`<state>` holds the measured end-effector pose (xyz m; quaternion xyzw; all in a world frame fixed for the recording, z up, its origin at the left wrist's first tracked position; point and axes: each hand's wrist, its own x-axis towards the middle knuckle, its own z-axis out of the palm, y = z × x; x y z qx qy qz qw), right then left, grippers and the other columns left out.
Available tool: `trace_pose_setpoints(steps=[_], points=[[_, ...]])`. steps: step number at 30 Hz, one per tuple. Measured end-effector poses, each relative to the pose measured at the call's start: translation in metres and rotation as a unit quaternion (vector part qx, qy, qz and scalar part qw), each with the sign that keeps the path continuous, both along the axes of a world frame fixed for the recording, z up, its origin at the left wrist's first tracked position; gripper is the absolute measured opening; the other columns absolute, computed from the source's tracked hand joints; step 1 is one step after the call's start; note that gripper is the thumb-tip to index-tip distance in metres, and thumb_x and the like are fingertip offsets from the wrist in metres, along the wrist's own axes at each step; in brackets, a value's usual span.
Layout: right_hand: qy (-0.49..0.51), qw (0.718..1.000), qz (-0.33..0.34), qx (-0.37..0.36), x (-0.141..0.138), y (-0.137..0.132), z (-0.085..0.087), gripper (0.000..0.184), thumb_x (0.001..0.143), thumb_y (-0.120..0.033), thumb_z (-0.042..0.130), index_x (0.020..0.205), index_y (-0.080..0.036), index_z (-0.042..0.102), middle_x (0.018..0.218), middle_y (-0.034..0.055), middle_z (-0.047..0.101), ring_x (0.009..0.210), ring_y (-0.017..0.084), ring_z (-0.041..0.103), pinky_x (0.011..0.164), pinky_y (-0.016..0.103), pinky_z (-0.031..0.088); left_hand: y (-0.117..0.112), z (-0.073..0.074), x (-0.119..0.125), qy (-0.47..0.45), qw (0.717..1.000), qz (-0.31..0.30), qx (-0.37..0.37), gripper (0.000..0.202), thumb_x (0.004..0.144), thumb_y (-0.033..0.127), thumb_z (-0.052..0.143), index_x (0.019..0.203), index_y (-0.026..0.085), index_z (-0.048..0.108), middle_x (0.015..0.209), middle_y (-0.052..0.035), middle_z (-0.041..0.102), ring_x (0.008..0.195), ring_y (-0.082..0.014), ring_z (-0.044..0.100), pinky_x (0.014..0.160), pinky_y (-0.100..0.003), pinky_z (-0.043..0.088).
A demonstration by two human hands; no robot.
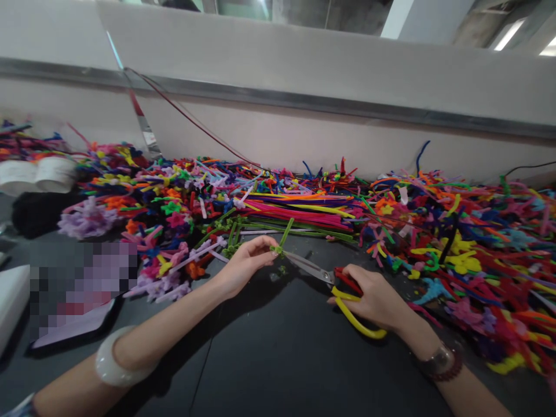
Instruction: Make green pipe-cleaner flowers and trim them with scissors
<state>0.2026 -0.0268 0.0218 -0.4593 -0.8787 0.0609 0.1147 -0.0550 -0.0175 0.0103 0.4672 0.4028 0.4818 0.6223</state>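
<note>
Left hand [245, 265] pinches a green pipe cleaner [285, 234] between thumb and fingertips, just below the middle of the frame, with the stem rising at a slant from the grip. Right hand [377, 301] is closed around a pair of scissors [329, 277] with one yellow handle [358, 318] and one red handle [347, 280]. The metal blades [306, 266] point left and lie close together, their tips right at the green stem. Tiny green bits [282, 270] lie on the dark table [269, 359] below. A pale bangle [124, 358] circles the left wrist, and a watch [442, 362] and a beaded bracelet [449, 373] sit on the right. Behind the hands, a huge heap of colourful pipe cleaners [278, 202] spreads from the left side to the right edge, many twisted into little flower shapes. At upper left, white rolls [37, 175] sit just above a black fuzzy bundle [37, 214]. A blurred patch [82, 289] hides something at lower left, beside a white box [13, 301] at the left edge. A red cord [191, 121] runs along the pale wall [278, 75].
</note>
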Motion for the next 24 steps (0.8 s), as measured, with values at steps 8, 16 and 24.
trace_pose_setpoints(steps=[8,16,24], points=[[0.003,1.0,-0.022,-0.007,-0.0011,-0.0007,0.0005,0.036,0.068,-0.054,0.053,0.07,-0.019,0.041,0.06,0.0,0.051,0.051,0.012,0.046,0.047,0.022,0.034,0.0002,-0.0002,0.001,0.002,1.0,0.002,-0.009,0.013,0.067,0.022,0.061,0.074,0.017,0.051,0.071,0.0019,0.047,0.064,-0.0079,0.043,0.061,-0.019,0.036],[0.013,0.999,-0.035,0.0,0.0013,0.0006,0.0037,0.038,0.069,-0.047,0.054,0.092,-0.018,0.045,0.08,0.0056,0.057,0.069,0.018,0.055,0.057,0.026,0.039,0.0009,-0.0014,0.0009,-0.015,1.0,0.009,-0.018,0.012,0.066,0.022,0.062,0.074,0.017,0.052,0.07,0.0019,0.048,0.065,-0.0085,0.046,0.064,-0.02,0.038],[-0.024,1.0,-0.012,-0.003,0.0017,0.0006,0.0015,0.034,0.068,-0.049,0.055,0.08,-0.019,0.044,0.067,0.0016,0.054,0.057,0.016,0.051,0.051,0.024,0.035,0.001,-0.0032,0.0004,-0.049,0.999,0.007,-0.003,0.013,0.064,0.019,0.063,0.072,0.016,0.054,0.078,-0.0003,0.051,0.069,-0.0093,0.048,0.068,-0.022,0.04]])
